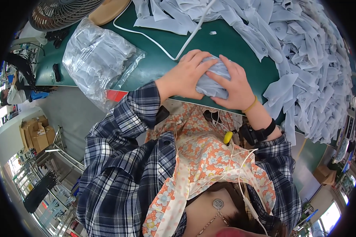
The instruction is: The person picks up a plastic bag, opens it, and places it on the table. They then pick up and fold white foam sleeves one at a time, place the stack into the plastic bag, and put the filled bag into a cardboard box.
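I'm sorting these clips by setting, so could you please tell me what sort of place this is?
Probably a garment workshop or factory floor. A big heap of pale grey fabric pieces covers the green worktable, a clear plastic bag holds more, and both hands press a folded bundle.

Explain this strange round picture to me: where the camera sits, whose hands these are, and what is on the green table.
The camera is worn on a person's head and looks down, so its wide lens bends the edges round. The plaid sleeves coming from below are that person's own arms. The left hand and right hand together press a small bundle of pale grey cloth at the near edge of the green table. A big heap of similar cloth pieces fills the right side. To the left lies a clear plastic bag of folded ones. A white cable crosses the table, and a fan stands at the far left corner.
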Available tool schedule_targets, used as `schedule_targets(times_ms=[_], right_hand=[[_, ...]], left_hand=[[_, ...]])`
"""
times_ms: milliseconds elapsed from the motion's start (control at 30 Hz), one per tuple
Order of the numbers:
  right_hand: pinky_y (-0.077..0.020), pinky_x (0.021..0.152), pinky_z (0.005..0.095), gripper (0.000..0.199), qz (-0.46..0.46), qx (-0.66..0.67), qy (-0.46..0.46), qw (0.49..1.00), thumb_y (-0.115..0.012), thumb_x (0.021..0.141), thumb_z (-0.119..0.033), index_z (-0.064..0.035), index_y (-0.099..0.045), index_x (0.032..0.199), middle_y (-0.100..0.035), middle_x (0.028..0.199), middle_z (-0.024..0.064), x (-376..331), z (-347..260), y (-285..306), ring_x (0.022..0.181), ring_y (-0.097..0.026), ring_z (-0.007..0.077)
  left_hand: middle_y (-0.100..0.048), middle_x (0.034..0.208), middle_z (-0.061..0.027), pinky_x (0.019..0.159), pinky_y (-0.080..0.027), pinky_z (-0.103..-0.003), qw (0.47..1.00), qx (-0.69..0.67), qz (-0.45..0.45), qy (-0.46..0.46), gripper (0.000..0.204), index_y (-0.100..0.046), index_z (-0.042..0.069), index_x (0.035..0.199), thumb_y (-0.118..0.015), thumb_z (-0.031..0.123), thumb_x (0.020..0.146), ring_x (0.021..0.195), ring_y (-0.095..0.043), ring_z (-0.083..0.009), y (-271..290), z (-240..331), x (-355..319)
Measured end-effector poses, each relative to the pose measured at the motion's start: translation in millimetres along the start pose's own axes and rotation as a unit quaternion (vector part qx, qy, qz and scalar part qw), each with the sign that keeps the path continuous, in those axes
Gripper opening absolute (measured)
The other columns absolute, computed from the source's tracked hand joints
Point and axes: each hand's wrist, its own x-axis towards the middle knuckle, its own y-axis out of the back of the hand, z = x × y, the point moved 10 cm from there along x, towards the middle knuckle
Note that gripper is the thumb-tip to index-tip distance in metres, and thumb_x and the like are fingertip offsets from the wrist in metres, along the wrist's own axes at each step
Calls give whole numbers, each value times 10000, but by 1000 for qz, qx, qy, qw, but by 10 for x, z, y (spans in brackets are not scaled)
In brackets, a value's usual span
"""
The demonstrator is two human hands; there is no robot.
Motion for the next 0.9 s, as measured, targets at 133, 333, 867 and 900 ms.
schedule_targets(times_ms=[133, 333, 867, 900], right_hand=[[-416, 879, 423, 650, -45, 22, -11, 999, -720, 529, -195, -196, -590, 1167, -470, 1216, 182, 100, 125, -74, 1045, -484, 360], [-446, 847, 398, 626, -26, -17, -18, 999, -705, 537, -168, -176, -597, 1153, -518, 1128, 176, 87, 60, -84, 975, -514, 345], [-423, 884, 405, 692, -107, 103, 121, 981, -710, 540, -233, -209, -553, 1214, -500, 1166, 211, 898, -1187, -831, 1002, -506, 363], [-425, 883, 405, 676, -92, 109, 93, 985, -705, 556, -236, -211, -550, 1213, -497, 1166, 215, 1119, -1169, -958, 1006, -505, 365]], left_hand=[[-431, 1217, -159, 995, -330, -460, 1000, -16, 19, 19, 840, -430, 60, 1251, -734, 177, 476, 1144, -389, -381, 33, -104, 13], [-450, 1209, -163, 957, -362, -440, 997, -9, 69, -19, 780, -467, 59, 1229, -735, 187, 508, 1156, -397, -363, 52, -20, -33], [-568, 1148, -133, 972, -358, -470, 861, 338, 272, 265, 297, -601, 86, 1093, -593, 143, 802, 1109, -501, -323, 1744, -447, -2090], [-569, 1148, -139, 975, -362, -456, 880, 243, 303, 274, 277, -600, 68, 1089, -572, 131, 820, 1110, -503, -329, 1785, -477, -2080]])
